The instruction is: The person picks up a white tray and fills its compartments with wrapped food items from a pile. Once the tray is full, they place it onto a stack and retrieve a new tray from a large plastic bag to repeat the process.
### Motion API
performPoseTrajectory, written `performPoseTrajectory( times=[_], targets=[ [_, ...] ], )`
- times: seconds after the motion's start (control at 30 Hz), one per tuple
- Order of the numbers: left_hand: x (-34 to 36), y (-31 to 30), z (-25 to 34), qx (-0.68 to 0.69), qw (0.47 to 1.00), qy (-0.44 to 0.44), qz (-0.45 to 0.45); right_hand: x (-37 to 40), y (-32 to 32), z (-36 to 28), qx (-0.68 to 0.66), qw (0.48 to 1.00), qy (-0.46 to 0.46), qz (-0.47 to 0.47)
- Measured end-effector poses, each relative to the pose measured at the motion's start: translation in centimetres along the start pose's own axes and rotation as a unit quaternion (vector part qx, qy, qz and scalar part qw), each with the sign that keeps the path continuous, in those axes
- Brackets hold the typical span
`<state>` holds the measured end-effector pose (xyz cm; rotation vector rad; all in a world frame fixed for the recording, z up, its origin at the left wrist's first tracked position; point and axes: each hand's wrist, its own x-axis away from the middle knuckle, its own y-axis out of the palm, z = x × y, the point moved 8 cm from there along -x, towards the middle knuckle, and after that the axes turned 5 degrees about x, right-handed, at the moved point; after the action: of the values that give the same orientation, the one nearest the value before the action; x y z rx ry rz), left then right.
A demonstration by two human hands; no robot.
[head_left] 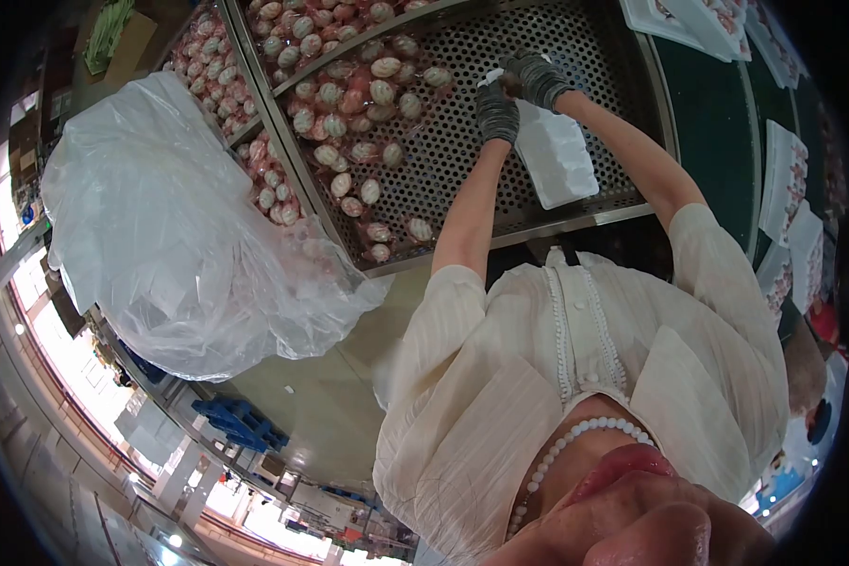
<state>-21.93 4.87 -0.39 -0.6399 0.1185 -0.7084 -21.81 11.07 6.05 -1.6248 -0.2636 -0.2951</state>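
Note:
My left hand, in a dark grey striped knit glove, is closed at the upper left end of a white foam tray. My right hand, gloved the same way, curls in close beside it over the tray's top end. A small dark reddish thing shows between the two hands, too blurred to name. Bits of white show at the fingertips of both. The tray lies on a perforated metal work surface. Left of my hands are many egg-shaped, white and reddish pieces in clear wrap.
More wrapped pieces fill sections behind metal dividers at left. A large clear plastic bag bulges beside them. A metal rim edges the surface near my body. Filled white trays lie along a green belt at right. Blue pallets sit on the floor.

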Motion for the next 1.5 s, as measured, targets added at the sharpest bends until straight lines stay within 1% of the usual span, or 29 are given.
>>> performPoseTrajectory(
  times=[0.03, 0.1, 0.13, 0.17, 0.2, 0.27, 0.33, 0.4, 0.43, 0.5, 0.53, 0.6, 0.63, 0.7, 0.8, 0.87, 0.93, 0.97, 1.0, 1.07, 1.13, 1.17, 1.2, 1.23, 1.27, 1.33, 1.37, 1.47, 1.5],
  targets=[
    [0.1, 0.0, -0.1, 0.002, 1.000, 0.000, -0.001, -0.7, 1.5, 1.0, -0.043, 0.998, 0.046, -0.031],
    [0.9, -1.2, 1.1, -0.044, 0.989, 0.111, 0.086, 0.1, 3.6, 2.1, -0.086, 0.990, 0.092, -0.063],
    [0.8, -1.0, 1.0, -0.043, 0.989, 0.111, 0.086, 1.9, 2.0, 2.8, -0.164, 0.975, 0.128, 0.075],
    [0.7, -0.8, 0.1, 0.002, 0.994, 0.071, 0.080, 3.8, 0.5, 3.4, -0.239, 0.934, 0.161, 0.211],
    [0.6, -0.6, -0.7, 0.047, 0.996, 0.032, 0.075, 4.2, 0.6, 2.7, -0.239, 0.934, 0.160, 0.210],
    [0.6, -0.7, -0.9, 0.064, 0.994, -0.007, 0.091, 5.2, 0.7, 2.9, -0.250, 0.911, 0.246, 0.216],
    [0.6, -0.4, -1.4, 0.079, 0.990, -0.044, 0.105, 5.3, 1.0, 3.1, -0.247, 0.908, 0.234, 0.244],
    [1.6, -0.6, -3.8, 0.208, 0.945, -0.188, 0.169, 4.6, 0.1, 1.3, -0.175, 0.946, 0.085, 0.261],
    [1.8, -0.9, -3.2, 0.209, 0.945, -0.188, 0.169, 4.4, -0.1, 1.6, -0.174, 0.946, 0.084, 0.261],
    [2.5, -0.9, -1.8, 0.265, 0.933, -0.206, 0.132, 3.5, 3.1, 3.0, -0.316, 0.934, 0.155, 0.066],
    [2.6, 0.3, -2.8, 0.265, 0.933, -0.207, 0.130, 3.6, 2.1, 2.6, -0.317, 0.933, 0.157, 0.064],
    [2.3, 0.7, -3.0, 0.215, 0.948, -0.130, 0.194, 3.0, 1.5, 2.1, -0.113, 0.976, 0.188, 0.009],
    [2.3, 0.3, -2.5, 0.215, 0.949, -0.129, 0.193, 2.9, 1.4, 2.1, -0.113, 0.975, 0.189, 0.009],
    [2.3, -0.8, 0.9, -0.015, 0.993, -0.046, 0.105, 2.2, 0.6, 0.1, -0.045, 0.992, 0.098, 0.063],
    [2.4, -1.2, 0.6, 0.026, 0.994, -0.016, 0.109, 0.6, 2.1, 0.3, -0.056, 0.994, 0.097, 0.010],
    [2.5, -0.8, -1.3, 0.030, 0.990, -0.013, 0.136, -0.3, 6.5, 2.6, -0.100, 0.988, 0.114, 0.014],
    [2.2, -1.6, -2.0, 0.056, 0.989, -0.029, 0.130, -0.1, 6.8, 2.5, -0.318, 0.939, 0.116, -0.066],
    [1.8, -2.2, -2.3, 0.058, 0.989, -0.030, 0.130, 0.1, 7.0, 2.2, -0.249, 0.952, 0.121, -0.127],
    [1.6, -3.1, -3.0, 0.000, 0.989, -0.064, 0.130, -0.2, 7.8, 2.1, -0.249, 0.952, 0.122, -0.130],
    [0.8, -4.9, -4.2, -0.059, 0.985, -0.098, 0.126, -0.4, 8.3, 2.2, -0.122, 0.967, 0.173, -0.144],
    [-0.5, -6.2, -5.7, 0.110, 0.979, -0.104, 0.134, -0.4, 7.8, 2.1, -0.125, 0.961, 0.176, -0.176],
    [-1.1, -6.6, -6.8, 0.111, 0.979, -0.106, 0.132, -0.2, 7.8, 1.9, -0.127, 0.954, 0.177, -0.206],
    [-2.2, -6.3, -6.9, -0.086, 0.992, -0.042, 0.078, 0.1, 8.1, 2.0, -0.127, 0.953, 0.178, -0.208],
    [-2.9, -5.6, -6.6, -0.279, 0.960, 0.026, 0.020, 0.0, 7.9, 1.9, -0.148, 0.963, 0.157, -0.160],
    [-3.5, -5.9, -6.8, -0.278, 0.960, 0.027, 0.020, -0.2, 7.6, 1.8, -0.167, 0.970, 0.135, -0.112],
    [-4.7, -5.0, -6.7, -0.375, 0.922, 0.013, -0.092, -0.6, 8.4, 2.1, -0.135, 0.976, 0.145, -0.093],
    [-5.2, -5.2, -6.6, -0.371, 0.918, -0.052, -0.131, -0.4, 7.5, 1.9, -0.103, 0.980, 0.152, -0.077],
    [-6.9, -4.2, -8.6, -0.341, 0.920, -0.112, -0.158, -0.1, 7.3, 2.0, -0.137, 0.980, 0.131, -0.060],
    [-6.9, -5.0, -6.6, -0.391, 0.910, -0.051, -0.129, -0.4, 7.6, 2.1, -0.140, 0.979, 0.131, -0.064]
  ],
)
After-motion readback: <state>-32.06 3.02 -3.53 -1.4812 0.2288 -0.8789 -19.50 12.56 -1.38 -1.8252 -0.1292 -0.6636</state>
